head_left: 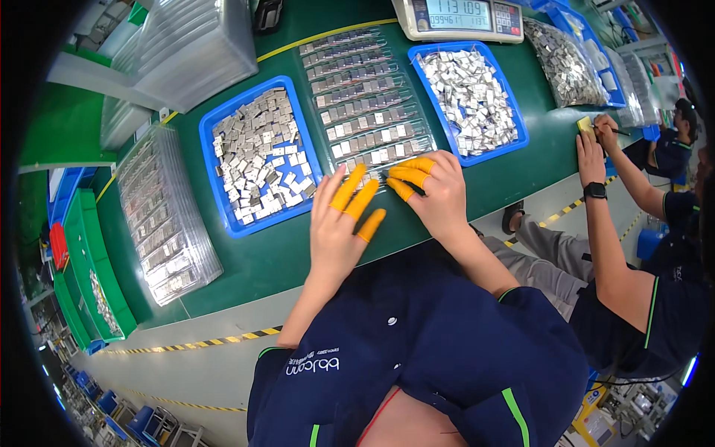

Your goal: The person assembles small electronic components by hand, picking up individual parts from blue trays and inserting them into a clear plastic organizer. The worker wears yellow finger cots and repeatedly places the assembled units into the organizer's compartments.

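The left hand [339, 227] lies open and flat on the green table [275, 261], fingers spread, with orange finger cots on 3 fingertips [350, 190] that reach the near edge of a clear plastic tray [365, 100]; it holds nothing. The right hand [439, 194] sits just beside it, fingers curled inward, its own orange-capped fingertips [412, 173] pinched together at the same near edge of the tray, and a thin dark tool [406, 185] shows under them; whether they grip a small part cannot be told. The clear tray runs away from the hands in rows, each row filled with small flat silvery metal pieces [357, 93] set side by side. To the left of the tray stands a blue bin [211, 160] heaped loosely with the same kind of silvery pieces, and to the right a second blue bin [521, 127] holds another loose pile. Beyond the tray, at the far edge of the table, sits a weighing scale [458, 18] with a lit display. Stacks of clear trays [164, 216] lie on the table to the far left, some loaded. At the right, another person in a dark blue shirt leans over the table, a hand [592, 160] with a black wristwatch resting near a yellow object [585, 124].
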{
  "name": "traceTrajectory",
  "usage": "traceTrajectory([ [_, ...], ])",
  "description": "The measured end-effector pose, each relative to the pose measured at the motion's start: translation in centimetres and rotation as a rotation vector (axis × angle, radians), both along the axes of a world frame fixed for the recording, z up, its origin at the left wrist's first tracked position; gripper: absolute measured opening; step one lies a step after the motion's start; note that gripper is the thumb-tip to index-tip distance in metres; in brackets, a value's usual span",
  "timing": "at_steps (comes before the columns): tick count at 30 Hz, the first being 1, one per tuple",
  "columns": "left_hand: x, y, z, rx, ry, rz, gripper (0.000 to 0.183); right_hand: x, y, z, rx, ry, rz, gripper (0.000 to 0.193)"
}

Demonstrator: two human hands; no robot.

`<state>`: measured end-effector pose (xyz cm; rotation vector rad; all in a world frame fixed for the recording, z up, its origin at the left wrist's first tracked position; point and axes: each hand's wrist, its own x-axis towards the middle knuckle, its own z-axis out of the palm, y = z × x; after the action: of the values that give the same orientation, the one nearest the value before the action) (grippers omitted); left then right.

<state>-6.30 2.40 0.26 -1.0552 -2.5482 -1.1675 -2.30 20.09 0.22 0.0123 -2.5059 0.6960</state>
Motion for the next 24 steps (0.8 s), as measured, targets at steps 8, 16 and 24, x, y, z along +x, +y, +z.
traceTrajectory([
  [8,-0.1,0.1,-1.0,-0.015,-0.003,0.012,0.038,0.1,-0.5,-1.3,0.027,-0.048,-0.002,0.019],
  [16,-2.5,-3.1,-0.1,0.094,0.039,0.387,0.031,-0.5,3.7,1.0,-0.112,0.042,-0.207,0.019],
  [24,-4.9,-6.2,0.8,-0.200,0.011,0.441,0.023,-0.4,10.6,-0.8,0.115,-0.272,-0.446,0.034],
])
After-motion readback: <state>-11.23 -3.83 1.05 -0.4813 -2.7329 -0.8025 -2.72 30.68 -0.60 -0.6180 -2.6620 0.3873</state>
